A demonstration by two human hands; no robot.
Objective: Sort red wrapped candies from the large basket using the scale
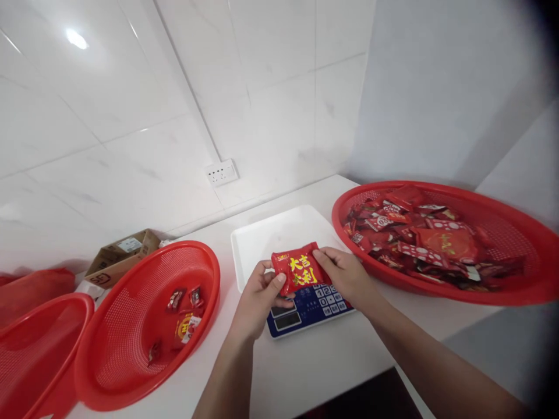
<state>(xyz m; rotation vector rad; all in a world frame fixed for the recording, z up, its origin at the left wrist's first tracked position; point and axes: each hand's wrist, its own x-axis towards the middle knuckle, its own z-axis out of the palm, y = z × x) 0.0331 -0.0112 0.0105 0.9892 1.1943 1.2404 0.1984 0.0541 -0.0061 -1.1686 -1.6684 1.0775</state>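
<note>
Both hands hold a red snack packet (299, 269) with yellow characters, just above the blue keypad of a scale (308, 306). My left hand (261, 299) pinches its left end with thumb on top. My right hand (345, 274) grips its right end. The scale's white weighing tray (271, 238) lies just behind the packet, bare. A large red basket (502, 291) to the right is heaped with several red wrapped sweets and packets (419, 235).
A red mesh basket (131, 372) on the left holds a few small red packets (187, 317). Another red basket (35, 355) overlaps it at the far left. A cardboard box (120, 256) sits by the tiled wall. A wall socket (222, 172) is behind the scale.
</note>
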